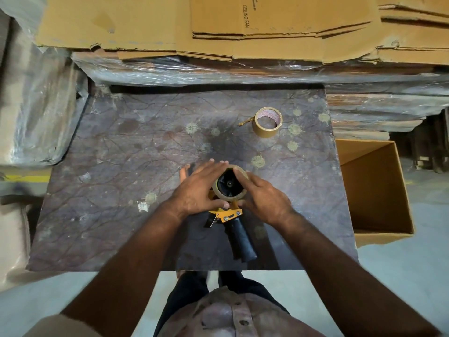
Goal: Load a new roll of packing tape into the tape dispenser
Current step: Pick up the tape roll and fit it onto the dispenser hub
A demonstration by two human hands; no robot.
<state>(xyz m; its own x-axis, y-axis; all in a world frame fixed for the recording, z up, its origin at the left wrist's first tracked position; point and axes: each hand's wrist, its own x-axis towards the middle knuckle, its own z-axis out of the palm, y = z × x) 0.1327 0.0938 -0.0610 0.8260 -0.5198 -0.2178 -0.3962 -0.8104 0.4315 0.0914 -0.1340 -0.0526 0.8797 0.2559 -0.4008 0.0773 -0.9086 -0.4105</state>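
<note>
Dark stone-patterned tabletop, blotched with pale spots, set on a grey floor among plastic-wrapped stacks, with flattened cardboard sheets at the far edge, one printed "CEILING FAN". Tape dispenser: lying near the middle of the near edge, orange frame, black handle pointing toward the person. Roll of tape on the dispenser: brown, seated around the black hub. Left hand: fingers spread, cupped against the left side of that roll, thumb at its near edge. Right hand: fingers curved against the right side of the same roll. Second roll of tape: brown, lying flat on the far right part of the tabletop, well apart from the hands. Open cardboard box: standing on the floor just beside the table's right edge.
</note>
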